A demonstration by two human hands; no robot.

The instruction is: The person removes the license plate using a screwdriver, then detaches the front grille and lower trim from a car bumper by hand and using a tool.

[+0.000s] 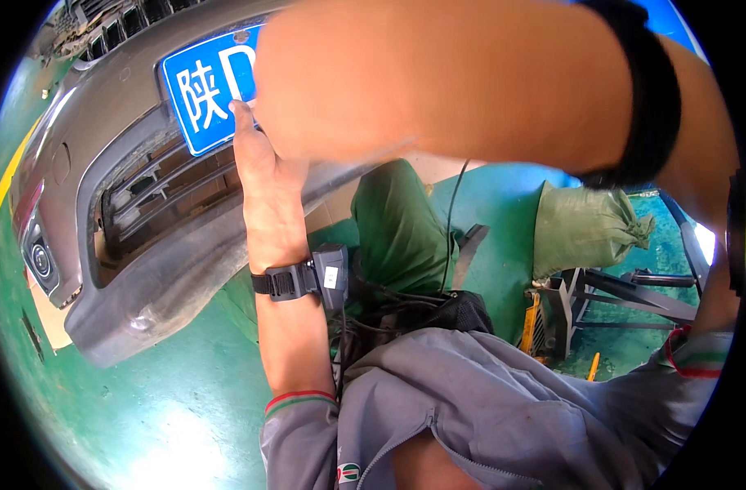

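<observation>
Blue number plate (214,94) is being borne on the front face of the grey-brown bumper (103,102), above its lower grille (160,192). The plate's lower edge is being overlapped by the outstretched thumb (241,118) of the left hand (263,167). Remaining left fingers are being hidden by the right forearm (438,90), which is being held across the bumper's right part; whether the plate is being gripped cannot be told. Right-hand fingers are likewise being concealed, state undetermined. To the bumper's right, a tied green sack (581,229) is being supported on a dark metal frame (561,314).

Risks, judged: if the plate is being pressed at one edge only, tilting or bending could be caused. Bumper paint could be scratched by a slipping plate corner. The black wrist box (332,278), being worn just below the bumper's lower lip, could be knocked against it by a dropped forearm.
</observation>
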